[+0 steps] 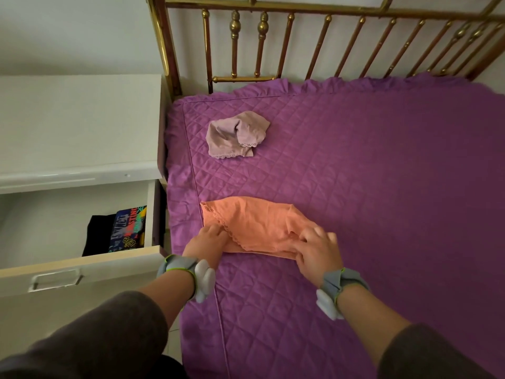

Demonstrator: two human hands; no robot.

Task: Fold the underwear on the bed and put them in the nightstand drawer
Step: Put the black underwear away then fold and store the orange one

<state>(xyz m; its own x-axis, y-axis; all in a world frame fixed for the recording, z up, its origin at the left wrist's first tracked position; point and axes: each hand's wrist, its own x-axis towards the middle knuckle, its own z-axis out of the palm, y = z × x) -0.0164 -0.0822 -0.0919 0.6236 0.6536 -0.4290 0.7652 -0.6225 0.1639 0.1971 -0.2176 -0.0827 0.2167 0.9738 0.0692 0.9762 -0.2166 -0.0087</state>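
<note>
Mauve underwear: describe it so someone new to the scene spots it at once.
Start at the purple quilted bed cover and go toward the brass headboard, on the side nearest the white nightstand. The mauve underwear lies crumpled there alone. Unlike the orange underwear nearer the person, gripped by the left hand and right hand, it is pale dusty pink, bunched up and untouched.

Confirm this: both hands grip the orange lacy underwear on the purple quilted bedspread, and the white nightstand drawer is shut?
No. The head view shows the white nightstand drawer open; left hand and right hand do grip the orange underwear on the purple bedspread.
</note>
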